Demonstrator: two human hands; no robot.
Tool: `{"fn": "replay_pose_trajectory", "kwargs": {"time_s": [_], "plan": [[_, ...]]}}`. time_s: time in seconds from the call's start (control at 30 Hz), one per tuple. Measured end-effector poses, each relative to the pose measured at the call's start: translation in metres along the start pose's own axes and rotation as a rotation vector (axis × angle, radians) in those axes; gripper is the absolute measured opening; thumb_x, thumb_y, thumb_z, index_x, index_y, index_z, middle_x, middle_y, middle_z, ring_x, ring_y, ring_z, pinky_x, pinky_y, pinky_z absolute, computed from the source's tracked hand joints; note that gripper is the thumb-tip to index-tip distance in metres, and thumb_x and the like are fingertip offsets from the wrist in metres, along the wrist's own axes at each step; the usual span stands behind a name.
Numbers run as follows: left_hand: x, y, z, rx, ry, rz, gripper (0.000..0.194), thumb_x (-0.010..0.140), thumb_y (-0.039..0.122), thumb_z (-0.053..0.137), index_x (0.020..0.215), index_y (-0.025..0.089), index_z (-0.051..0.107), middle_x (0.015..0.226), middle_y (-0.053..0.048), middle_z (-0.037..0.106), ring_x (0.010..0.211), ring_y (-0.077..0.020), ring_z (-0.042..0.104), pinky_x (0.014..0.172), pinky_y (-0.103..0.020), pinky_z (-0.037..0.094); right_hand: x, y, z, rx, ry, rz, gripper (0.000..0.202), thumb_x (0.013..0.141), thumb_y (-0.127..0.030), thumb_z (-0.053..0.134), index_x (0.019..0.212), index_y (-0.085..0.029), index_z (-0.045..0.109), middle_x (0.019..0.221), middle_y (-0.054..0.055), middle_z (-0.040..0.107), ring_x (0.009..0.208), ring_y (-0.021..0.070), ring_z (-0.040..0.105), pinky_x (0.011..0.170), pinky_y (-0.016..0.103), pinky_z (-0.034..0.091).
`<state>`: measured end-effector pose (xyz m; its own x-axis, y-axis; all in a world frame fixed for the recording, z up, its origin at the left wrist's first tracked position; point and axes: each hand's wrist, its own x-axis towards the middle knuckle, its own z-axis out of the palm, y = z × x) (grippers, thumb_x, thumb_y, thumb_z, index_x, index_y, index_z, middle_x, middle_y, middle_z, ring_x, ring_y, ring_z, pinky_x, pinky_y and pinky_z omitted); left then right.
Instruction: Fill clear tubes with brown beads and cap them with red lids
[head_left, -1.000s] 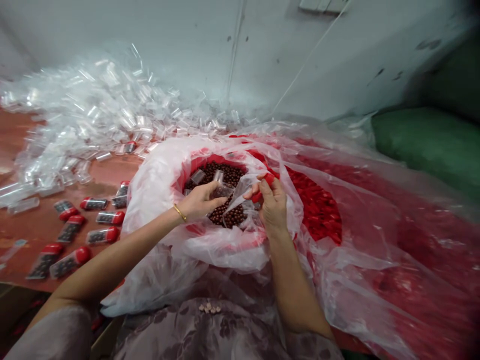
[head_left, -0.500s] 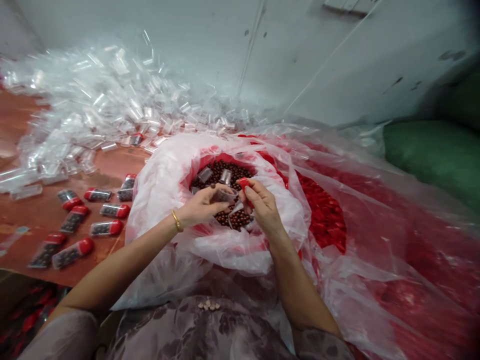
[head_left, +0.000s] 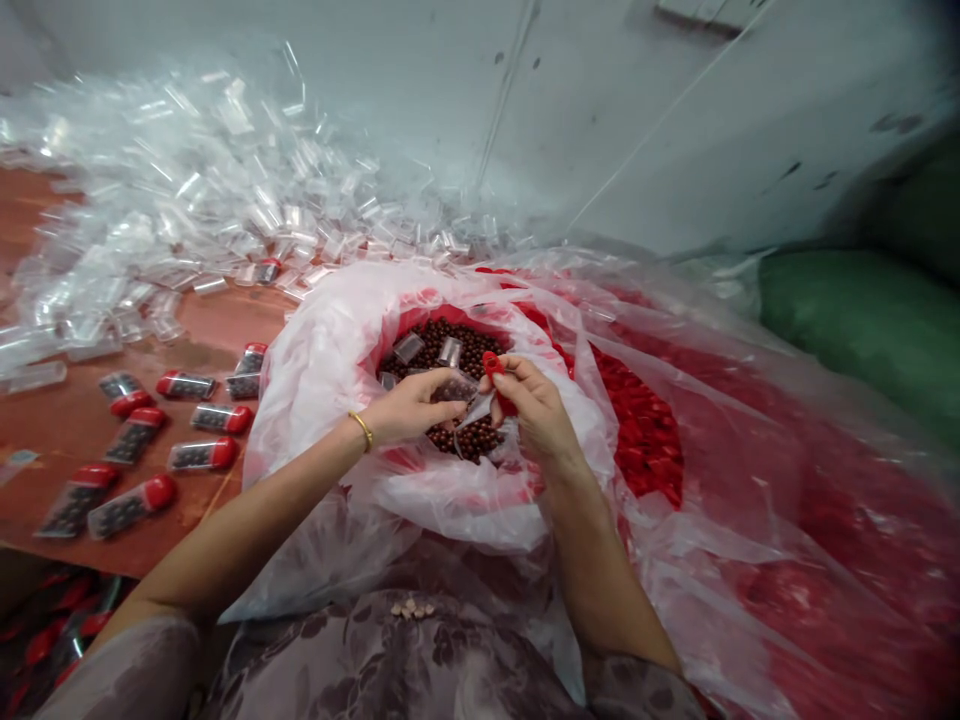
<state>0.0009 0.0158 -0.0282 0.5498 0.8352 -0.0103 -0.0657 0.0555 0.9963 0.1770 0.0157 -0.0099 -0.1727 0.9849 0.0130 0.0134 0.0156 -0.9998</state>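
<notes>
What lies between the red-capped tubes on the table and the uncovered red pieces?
The open white plastic bag holding brown beads, as the head view shows.

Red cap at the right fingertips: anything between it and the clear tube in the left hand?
Possibly: translucent plastic shows between left hand and right hand, near the clear tube. Nothing else visibly blocks the red cap.

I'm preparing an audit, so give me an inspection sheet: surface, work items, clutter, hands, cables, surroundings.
Surface: reddish-brown tabletop, showing at left.
Work items: round brown beads inside a translucent white plastic bag.
Clutter: heap of clear plastic tubes at back left; red-capped clear tubes of dark beads scattered in front.
Left hand: holds a clear plastic tube, contents unclear.
Right hand: holds at least one small red plastic cap.
Cables: thin pale line across the grey wall; cable or string, cannot tell.
Surroundings: bulky green object at right.
</notes>
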Motion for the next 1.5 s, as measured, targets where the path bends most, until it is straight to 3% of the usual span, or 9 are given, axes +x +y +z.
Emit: {"fn": "replay_pose_trajectory", "kwargs": {"time_s": [0.1,0.23,0.4,0.67,0.83,0.97,1.1,1.27,1.5], "plan": [[0.000,0.000,-0.001,-0.022,0.010,-0.039,0.023,0.078,0.023,0.057,0.097,0.011,0.052,0.075,0.001,0.055,0.060,-0.0074,0.052,0.059,-0.021,0.045,0.000,0.001,0.003,-0.092,-0.020,-0.058,0.029,0.076,-0.041,0.061,0.094,-0.020,0.055,0.068,-0.005,0.058,0.039,0.0035,0.041,0.037,0.019,0.031],[0.001,-0.001,-0.001,0.029,0.004,-0.042,0.021,0.077,0.022,0.057,0.095,0.011,0.052,0.073,0.001,0.054,0.059,-0.0074,0.051,0.057,-0.021,0.044,-0.003,0.000,0.006,-0.144,-0.048,-0.040,0.036,0.083,-0.047,0.053,0.104,-0.018,0.058,0.049,-0.009,0.042,0.037,0.0057,0.035,0.037,0.019,0.028],[0.002,-0.005,-0.003,0.182,0.009,0.052,0.021,0.075,0.021,0.059,0.093,0.011,0.055,0.079,0.000,0.055,0.070,-0.0100,0.050,0.065,-0.023,0.044,-0.004,0.000,0.008,-0.288,-0.079,-0.076,0.043,0.078,-0.047,0.060,0.111,-0.020,0.060,0.061,-0.005,0.053,0.041,0.0053,0.035,0.039,0.021,0.029],[0.000,-0.006,-0.003,0.093,-0.040,0.032,0.024,0.079,0.024,0.054,0.099,0.011,0.051,0.077,0.001,0.051,0.063,-0.0085,0.048,0.058,-0.022,0.042,-0.003,0.008,0.011,-0.247,-0.113,-0.034,0.061,0.079,-0.065,0.050,0.113,-0.016,0.061,0.045,-0.009,0.035,0.038,0.0066,0.031,0.038,0.021,0.027],[-0.003,0.000,-0.002,0.071,-0.058,0.035,0.026,0.081,0.027,0.053,0.101,0.011,0.050,0.072,0.002,0.051,0.058,-0.0072,0.044,0.054,-0.020,0.038,-0.004,0.008,0.008,-0.342,-0.138,0.004,0.062,0.081,-0.067,0.044,0.111,-0.015,0.064,0.044,-0.007,0.039,0.039,0.0078,0.034,0.039,0.022,0.031],[-0.006,0.002,-0.003,0.183,-0.024,0.074,0.020,0.079,0.029,0.055,0.090,0.012,0.053,0.074,0.001,0.053,0.065,-0.0090,0.047,0.062,-0.022,0.040,-0.005,0.008,0.005,-0.539,-0.170,-0.149,0.049,0.088,-0.056,0.041,0.109,-0.020,0.067,0.048,-0.004,0.046,0.044,0.0108,0.042,0.045,0.023,0.035],[-0.009,0.004,-0.004,0.358,-0.075,0.047,0.022,0.080,0.033,0.054,0.087,0.012,0.054,0.067,0.003,0.053,0.060,-0.0095,0.046,0.057,-0.021,0.036,-0.007,0.000,-0.002,-0.770,-0.272,-0.281,0.038,0.089,-0.046,0.043,0.101,-0.023,0.070,0.071,0.001,0.067,0.061,0.0168,0.059,0.059,0.028,0.044],[-0.010,0.013,0.000,0.583,-0.056,0.039,0.027,0.074,0.037,0.061,0.087,0.013,0.061,0.071,0.000,0.059,0.063,-0.0111,0.049,0.056,-0.021,0.034,-0.013,-0.011,-0.011,-0.853,-0.395,-0.272,0.044,0.091,-0.048,0.037,0.085,-0.020,0.071,0.061,0.001,0.061,0.055,0.0144,0.056,0.055,0.026,0.039],[-0.009,0.018,0.003,0.652,0.012,-0.038,0.019,0.069,0.033,0.063,0.075,0.016,0.060,0.062,0.003,0.055,0.057,-0.0101,0.047,0.053,-0.021,0.030,0.001,0.005,0.009,-0.361,0.129,-0.199,0.066,0.089,-0.064,0.022,0.087,-0.018,0.069,0.051,-0.001,0.048,0.046,0.0108,0.044,0.047,0.025,0.034]]}}
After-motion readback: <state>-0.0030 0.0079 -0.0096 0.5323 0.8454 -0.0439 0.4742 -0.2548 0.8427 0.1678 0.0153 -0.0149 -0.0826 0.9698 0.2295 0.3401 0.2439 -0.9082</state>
